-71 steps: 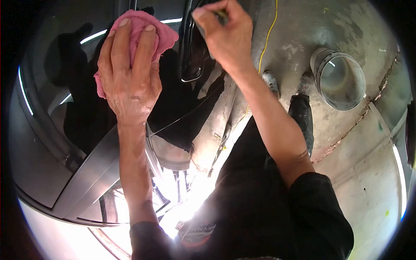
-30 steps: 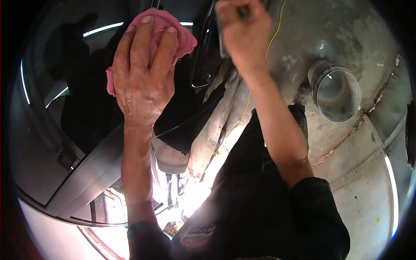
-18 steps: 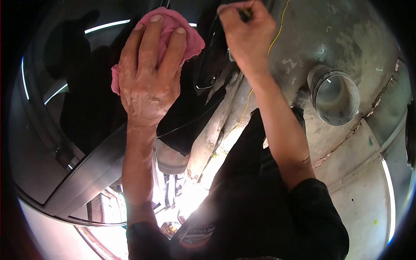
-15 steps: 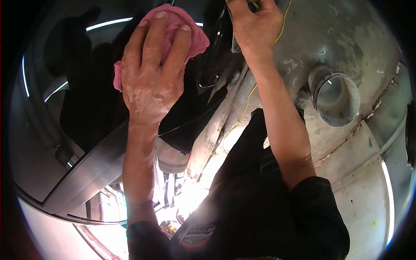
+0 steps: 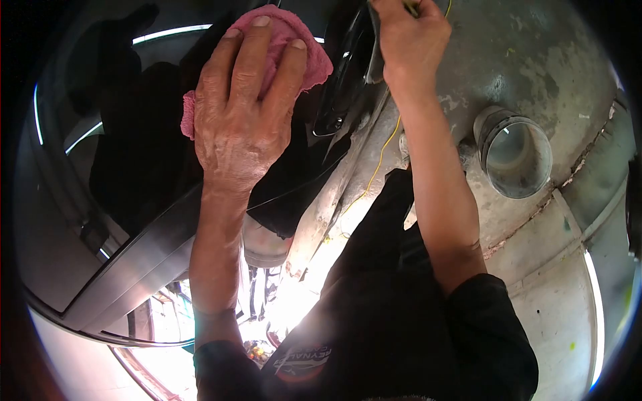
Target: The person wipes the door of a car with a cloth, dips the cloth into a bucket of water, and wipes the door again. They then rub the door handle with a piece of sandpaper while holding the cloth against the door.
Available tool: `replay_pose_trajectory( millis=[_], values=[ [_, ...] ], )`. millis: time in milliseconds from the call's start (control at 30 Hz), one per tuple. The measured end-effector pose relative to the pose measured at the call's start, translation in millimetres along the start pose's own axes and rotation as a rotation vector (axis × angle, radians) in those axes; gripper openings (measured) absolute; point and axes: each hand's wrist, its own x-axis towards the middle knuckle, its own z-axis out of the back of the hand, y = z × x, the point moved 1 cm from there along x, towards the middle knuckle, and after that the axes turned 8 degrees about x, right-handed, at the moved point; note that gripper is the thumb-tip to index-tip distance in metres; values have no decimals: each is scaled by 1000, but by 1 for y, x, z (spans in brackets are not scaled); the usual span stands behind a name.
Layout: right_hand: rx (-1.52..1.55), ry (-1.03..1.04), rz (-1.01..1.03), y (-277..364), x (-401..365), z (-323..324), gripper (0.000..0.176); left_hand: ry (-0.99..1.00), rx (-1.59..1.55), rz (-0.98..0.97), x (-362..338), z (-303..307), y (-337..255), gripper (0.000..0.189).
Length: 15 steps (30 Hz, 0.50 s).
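Two hands show: one left hand (image 5: 234,127) and one right hand (image 5: 408,43). There is one pink cloth (image 5: 297,43), one thin yellow wire (image 5: 378,159), one open-topped metal cylinder (image 5: 515,150) on the concrete floor (image 5: 542,53), and one glossy black car panel (image 5: 134,154).

Left hand (image 5: 244,113) presses a pink cloth (image 5: 314,63) flat on the black car panel (image 5: 134,160)

Stained concrete floor (image 5: 535,60) here. Down-right of the right hand (image 5: 409,43) sits a round metal bucket (image 5: 512,152), I think; a thin yellow cord (image 5: 382,155) trails beneath that wrist.
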Motion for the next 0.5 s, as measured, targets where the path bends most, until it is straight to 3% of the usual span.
replay_pose_trajectory(
  millis=[133,233,333,500],
  values=[
    [189,-54,-119,-10,1,-2,13,2,11,-9,1,1,1,53],
    [61,-50,-44,-13,6,1,11,17,8,-11,0,2,2,52],
    [329,-57,-204,-15,19,1,9,-14,8,-20,0,-1,2,52],
    [206,-44,-98,-23,14,1,10,-21,-14,-22,-1,-3,4,55]
  ],
)
